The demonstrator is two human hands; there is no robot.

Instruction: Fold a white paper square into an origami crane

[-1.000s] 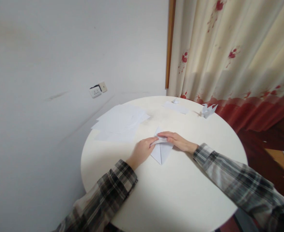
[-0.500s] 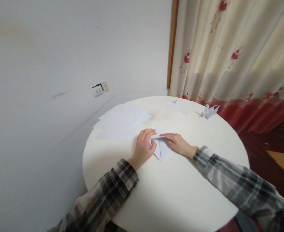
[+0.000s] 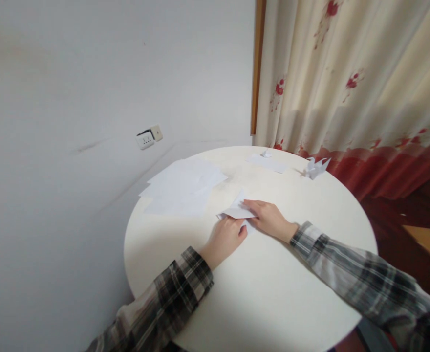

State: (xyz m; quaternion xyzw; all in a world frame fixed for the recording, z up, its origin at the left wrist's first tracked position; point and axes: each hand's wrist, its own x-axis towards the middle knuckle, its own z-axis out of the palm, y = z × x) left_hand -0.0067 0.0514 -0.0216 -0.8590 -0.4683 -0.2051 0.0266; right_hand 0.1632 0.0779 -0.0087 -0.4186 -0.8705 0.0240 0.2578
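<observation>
A partly folded sheet of white paper (image 3: 238,211) is between my hands over the middle of the round table, with a pointed tip at its far side. My right hand (image 3: 271,220) grips its right side, fingers over the top. My left hand (image 3: 225,239) is closed at the near edge; its fingertips are tucked under the raised flap and hidden, and the thumb lies near the lower part of the paper.
Loose white sheets (image 3: 182,183) overlap on the left of the white table (image 3: 273,303). A folded paper crane (image 3: 314,168) stands at the far right. A small folded paper piece (image 3: 266,154) rests by a flat sheet (image 3: 269,164) at the back. A wall and a curtain (image 3: 310,98) stand behind.
My left hand has moved from the upper left of the folded paper down to its near edge. The flap now lies over its fingertips, covering most of the lower part. My right hand stays about in place.
</observation>
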